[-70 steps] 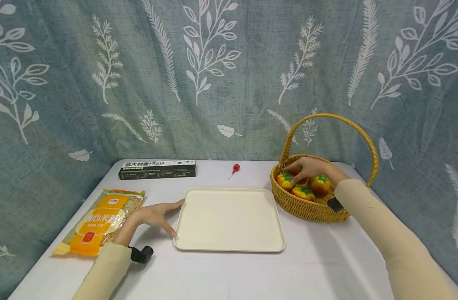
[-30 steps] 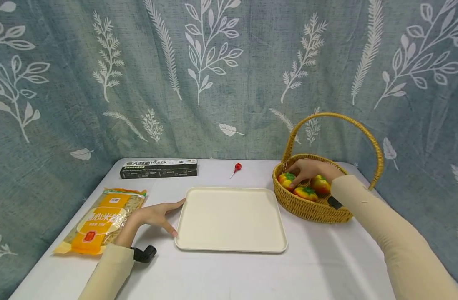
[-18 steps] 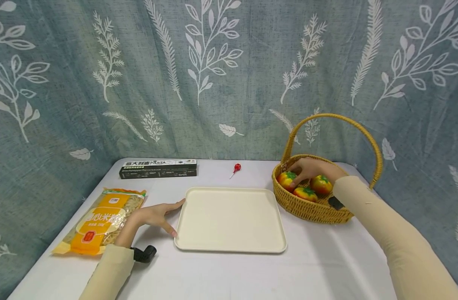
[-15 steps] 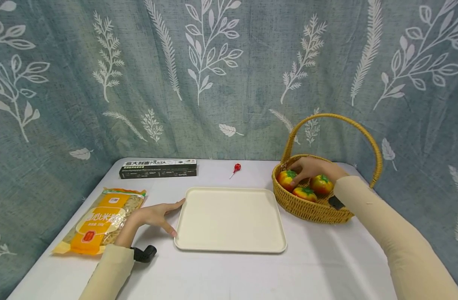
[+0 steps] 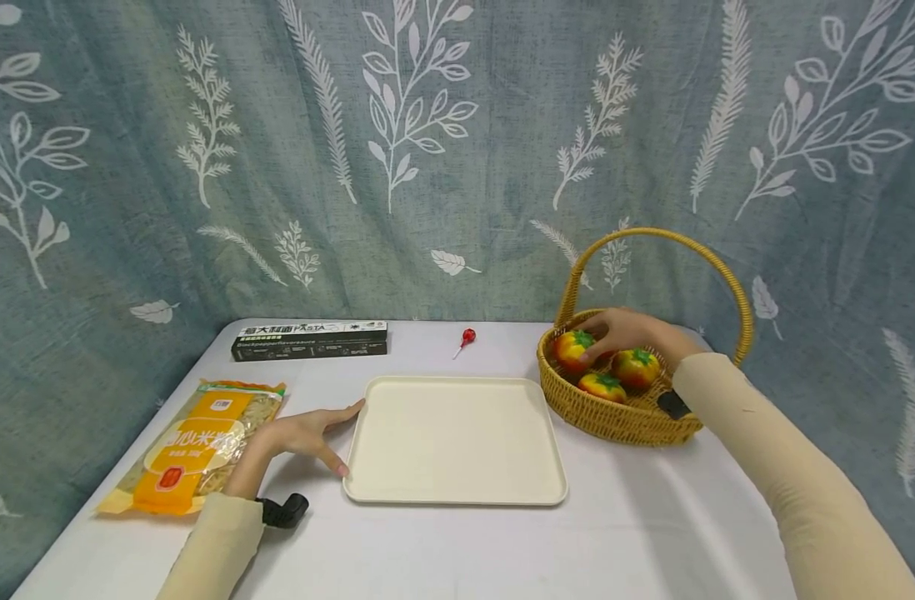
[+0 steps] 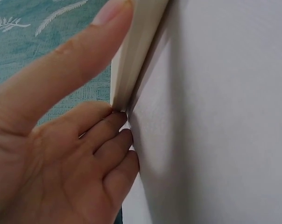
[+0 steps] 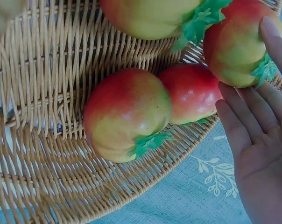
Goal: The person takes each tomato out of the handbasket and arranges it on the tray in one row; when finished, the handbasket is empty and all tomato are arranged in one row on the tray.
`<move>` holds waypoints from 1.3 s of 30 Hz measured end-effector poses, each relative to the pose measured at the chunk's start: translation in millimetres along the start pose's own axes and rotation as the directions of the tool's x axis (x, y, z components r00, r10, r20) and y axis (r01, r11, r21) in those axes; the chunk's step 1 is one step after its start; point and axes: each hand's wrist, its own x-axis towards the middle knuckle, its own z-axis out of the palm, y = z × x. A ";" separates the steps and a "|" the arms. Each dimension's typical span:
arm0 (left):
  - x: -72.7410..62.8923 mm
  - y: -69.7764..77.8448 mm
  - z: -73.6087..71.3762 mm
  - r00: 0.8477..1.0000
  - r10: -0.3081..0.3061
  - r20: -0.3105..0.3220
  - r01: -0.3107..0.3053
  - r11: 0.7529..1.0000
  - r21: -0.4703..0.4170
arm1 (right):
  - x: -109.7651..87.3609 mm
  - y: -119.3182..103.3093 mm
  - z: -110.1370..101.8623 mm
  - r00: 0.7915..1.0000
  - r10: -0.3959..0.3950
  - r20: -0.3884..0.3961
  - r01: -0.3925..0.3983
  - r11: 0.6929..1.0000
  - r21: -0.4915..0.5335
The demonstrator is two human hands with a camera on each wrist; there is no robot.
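My right hand (image 5: 624,328) reaches into a yellow wicker basket (image 5: 615,423) and pinches a red-and-yellow tomato-like fruit (image 5: 570,350) with a green leafy top. In the right wrist view, the thumb lies on one side of this fruit (image 7: 239,42) and the fingers on the other. Beside it in the basket lie more such fruits, one at the front (image 5: 602,387) and one at the right (image 5: 637,367); another (image 7: 192,93) shows in the wrist view. My left hand (image 5: 300,437), thumb and fingers spread, touches the left edge of a cream tray (image 5: 456,442).
A yellow-orange food packet (image 5: 191,450) lies left of the tray, partly behind the left forearm. At the back stand a black-and-white pasta box (image 5: 311,341) and a red lollipop (image 5: 468,337). The basket's tall handle (image 5: 656,232) arches over the right hand. Patterned curtains enclose the white table.
The right hand has closed its hold on the left fruit, which has risen slightly in the basket. The left hand stays at the tray's edge. The head view has shifted a little.
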 end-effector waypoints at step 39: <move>0.2 -1.6 -0.3 1.000 -0.005 0.000 0.005 1.000 -0.026 | -47.3 -14.6 26.2 0.953 0.031 -0.301 -0.031 1.000 0.007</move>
